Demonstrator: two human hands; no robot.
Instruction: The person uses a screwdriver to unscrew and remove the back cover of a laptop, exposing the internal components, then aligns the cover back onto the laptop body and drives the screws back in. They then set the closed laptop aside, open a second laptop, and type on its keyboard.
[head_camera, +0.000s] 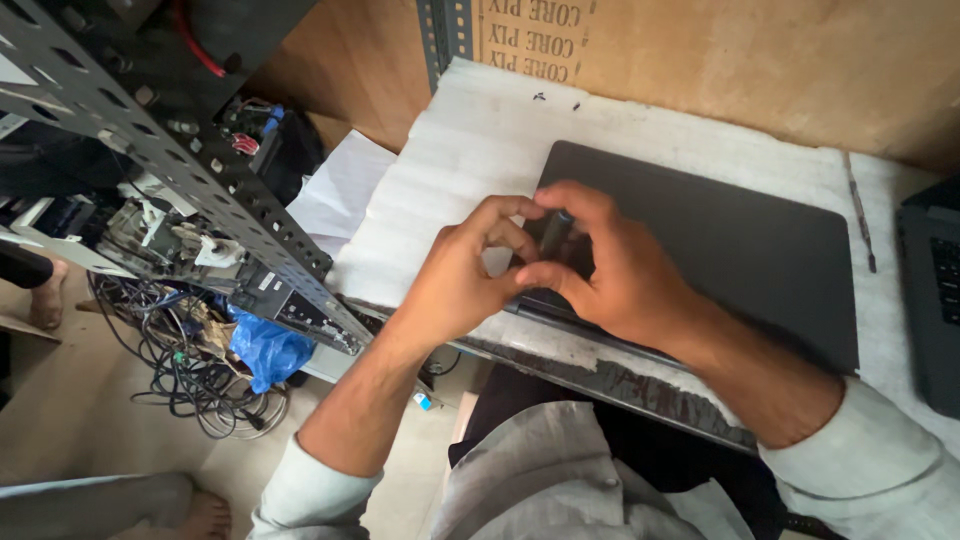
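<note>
On the desk (450, 150), under a white sheet, a closed dark laptop (720, 240) lies flat, filling the space from the centre out toward 3 o'clock. At 3 o'clock, at the frame's edge, part of a second laptop (935, 290) shows its keyboard. At 9 o'clock a perforated metal rack (200, 170) carries electronics, with a tangle of cables (190, 380) and a blue bag (265, 350) below it on the floor.

Judging by how things lie, the work looks barely begun: the laptop's lid is shut and nothing about it appears taken apart.

Both hands meet over the laptop's corner nearest the person, at about 7 o'clock of its lid. The right hand (620, 275) comes in from 4 o'clock, wrist low, fingers curled narrow and pinching a small dark tool (556, 235), seemingly a pen-like driver, held nearly upright with its tip down by the lid. The left hand (455, 285) reaches in from 7 o'clock, its fingers bent close and touching the right hand's fingertips beside the tool; whether it grips the tool too I cannot tell.
</note>
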